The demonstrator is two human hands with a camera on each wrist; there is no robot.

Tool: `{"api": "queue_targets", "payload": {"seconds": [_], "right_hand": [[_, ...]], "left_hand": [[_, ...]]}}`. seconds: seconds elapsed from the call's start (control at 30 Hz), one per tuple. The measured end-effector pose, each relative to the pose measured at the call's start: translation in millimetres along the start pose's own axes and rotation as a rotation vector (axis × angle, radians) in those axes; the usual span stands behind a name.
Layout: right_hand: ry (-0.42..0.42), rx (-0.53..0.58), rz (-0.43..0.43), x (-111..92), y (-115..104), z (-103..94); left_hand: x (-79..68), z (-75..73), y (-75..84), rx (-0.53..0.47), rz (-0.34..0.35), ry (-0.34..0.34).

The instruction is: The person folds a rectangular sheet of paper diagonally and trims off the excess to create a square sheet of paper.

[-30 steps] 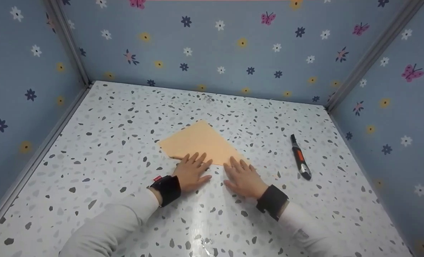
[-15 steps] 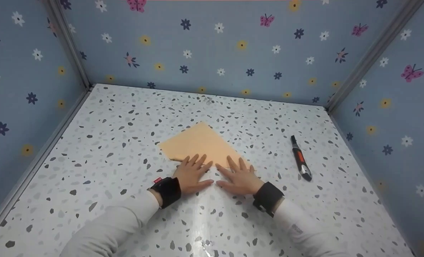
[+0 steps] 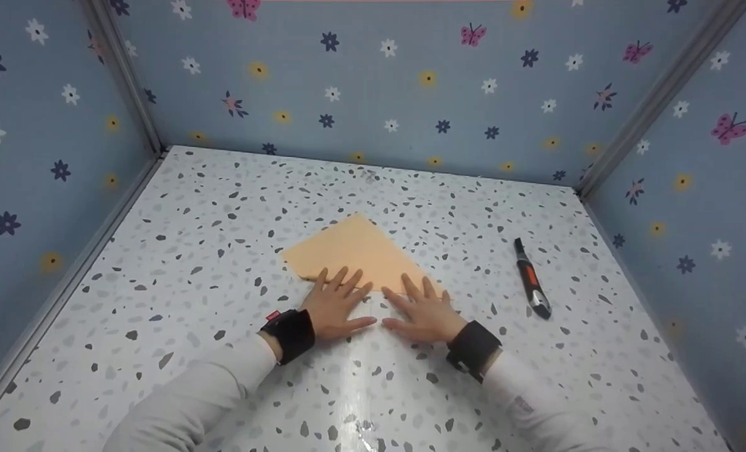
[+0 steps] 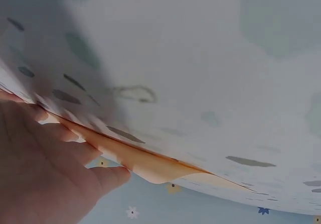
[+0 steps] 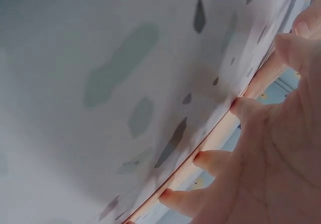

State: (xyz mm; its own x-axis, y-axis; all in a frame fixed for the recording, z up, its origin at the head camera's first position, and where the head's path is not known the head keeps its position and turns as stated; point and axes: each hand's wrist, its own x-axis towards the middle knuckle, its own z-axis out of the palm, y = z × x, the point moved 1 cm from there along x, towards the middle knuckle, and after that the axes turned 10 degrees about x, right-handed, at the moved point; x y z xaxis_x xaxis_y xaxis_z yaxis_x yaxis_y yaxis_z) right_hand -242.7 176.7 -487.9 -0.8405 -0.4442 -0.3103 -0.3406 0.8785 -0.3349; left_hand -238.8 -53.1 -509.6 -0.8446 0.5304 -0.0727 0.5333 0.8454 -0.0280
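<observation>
A folded sheet of orange paper lies on the speckled table, its near edge running under both hands. My left hand rests with spread, straight fingers on that near edge, left of the middle. To its right my right hand presses the paper near its right corner, fingers also spread. The two thumbs point at each other, a small gap apart. In the left wrist view the folded paper stands slightly raised along its edge beyond the fingers. The right wrist view has fingertips touching the paper's edge.
A black and orange utility knife lies on the table at the right, apart from the hands. Blue flowered panels enclose the table at the back and both sides. Black bands circle both wrists.
My right hand has turned and its thumb has shifted left toward the left thumb, fingers spreading over the paper. The left hand and the paper stay nearly in place.
</observation>
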Motion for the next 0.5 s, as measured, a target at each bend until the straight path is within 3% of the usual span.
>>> {"api": "queue_targets", "payload": {"seconds": [0.3, 0.5], "right_hand": [[-0.003, 0.014, -0.003, -1, 1, 0.2], [-0.010, 0.008, 0.004, -1, 1, 0.5]], "left_hand": [[-10.1, 0.1, -10.2, 0.029, 0.000, 0.025], [-25.1, 1.8, -23.8, 0.014, -0.016, 0.063]]}}
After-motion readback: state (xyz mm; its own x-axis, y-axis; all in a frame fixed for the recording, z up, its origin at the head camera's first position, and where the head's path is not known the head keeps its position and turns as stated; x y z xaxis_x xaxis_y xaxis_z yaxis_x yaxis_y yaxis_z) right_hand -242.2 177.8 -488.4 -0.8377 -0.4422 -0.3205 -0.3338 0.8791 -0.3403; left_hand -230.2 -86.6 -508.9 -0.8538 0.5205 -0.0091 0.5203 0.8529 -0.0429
